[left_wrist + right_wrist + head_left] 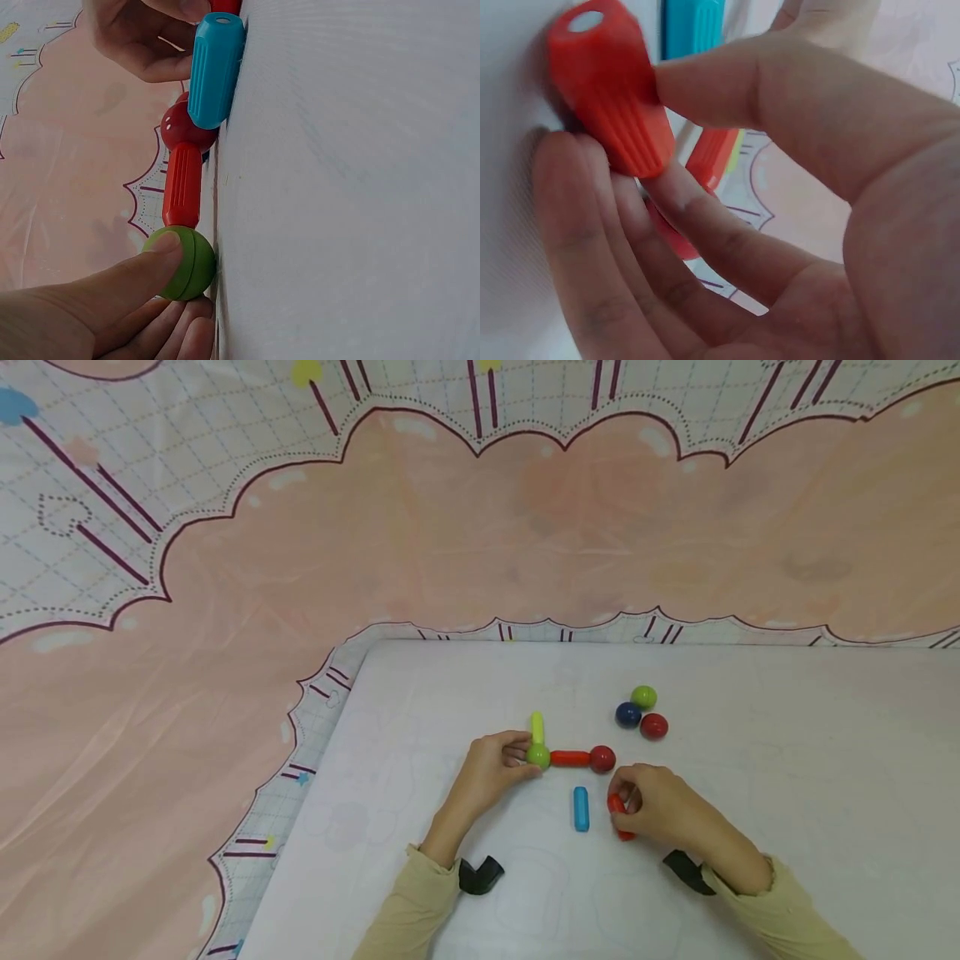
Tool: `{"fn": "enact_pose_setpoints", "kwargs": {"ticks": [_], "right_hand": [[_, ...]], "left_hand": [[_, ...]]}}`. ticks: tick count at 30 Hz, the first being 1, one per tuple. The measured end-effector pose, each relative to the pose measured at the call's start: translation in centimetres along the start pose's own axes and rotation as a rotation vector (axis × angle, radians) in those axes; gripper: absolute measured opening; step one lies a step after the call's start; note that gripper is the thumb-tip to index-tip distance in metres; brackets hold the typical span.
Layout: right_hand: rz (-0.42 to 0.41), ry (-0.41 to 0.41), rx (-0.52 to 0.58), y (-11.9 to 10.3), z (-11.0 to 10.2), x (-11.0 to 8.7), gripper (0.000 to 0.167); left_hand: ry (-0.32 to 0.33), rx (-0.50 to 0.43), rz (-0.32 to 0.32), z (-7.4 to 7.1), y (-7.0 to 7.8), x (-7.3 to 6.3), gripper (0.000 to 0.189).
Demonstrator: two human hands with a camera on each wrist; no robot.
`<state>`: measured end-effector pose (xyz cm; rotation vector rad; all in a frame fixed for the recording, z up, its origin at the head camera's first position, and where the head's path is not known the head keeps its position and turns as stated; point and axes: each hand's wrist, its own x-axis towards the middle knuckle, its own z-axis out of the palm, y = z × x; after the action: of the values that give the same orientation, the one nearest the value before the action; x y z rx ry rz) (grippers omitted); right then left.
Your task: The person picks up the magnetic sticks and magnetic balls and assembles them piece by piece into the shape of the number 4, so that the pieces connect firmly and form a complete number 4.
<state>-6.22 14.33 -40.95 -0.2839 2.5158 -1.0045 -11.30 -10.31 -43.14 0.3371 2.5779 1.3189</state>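
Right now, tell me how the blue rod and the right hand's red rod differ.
The blue rod lies untouched on the table; the red rod is pinched by the right hand. In the head view, the blue rod runs nearly straight up the picture; the red rod slants. Both are grooved with a pale oval on one end.

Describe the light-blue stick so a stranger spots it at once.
On the white tabletop, look between the left hand and the right hand. The light-blue stick lies there, held by neither. Its colour sets it apart from the red stick pinched beside it.
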Motion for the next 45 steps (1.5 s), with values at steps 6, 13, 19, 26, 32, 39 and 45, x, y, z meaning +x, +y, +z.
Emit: {"fn": "enact_pose_setpoints", "kwargs": {"ticks": [6, 13, 19, 26, 32, 39, 45], "right_hand": [[0.008, -0.037, 0.039, 0.1, -0.2, -0.2, 0.019], [-0.032, -0.023, 0.033, 0.3, -1.0, -0.4, 0.019], [-0.081, 0.007, 0.015, 0.2, -2.0, -0.5, 0.02], [-0.074, 0.025, 0.006, 0.3, -2.3, -0.3, 0.022], [-0.082, 0.058, 0.001, 0.6, -2.5, -0.1, 0.022], [-0.167, 0.135, 0.012, 0.8, -2.5, 0.1, 0.021], [-0.186, 0.202, 0.021, 0.7, -2.9, 0.5, 0.019]], "left_hand": [[-0.005, -0.001, -0.008, 0.0, 0.0, 0.0, 0.049], [0.0, 0.001, 0.001, 0.0, 0.0, 0.0, 0.049], [0.012, -0.004, 0.015, -0.1, 0.1, -0.1, 0.044], [0.013, -0.008, 0.012, -0.1, 0.0, -0.1, 0.041], [0.017, -0.009, 0.013, -0.1, 0.0, -0.2, 0.04], [0.016, -0.027, 0.034, -0.2, 0.0, -0.3, 0.036], [0.006, 0.006, 0.054, -0.1, -0.1, -0.2, 0.032]]}}
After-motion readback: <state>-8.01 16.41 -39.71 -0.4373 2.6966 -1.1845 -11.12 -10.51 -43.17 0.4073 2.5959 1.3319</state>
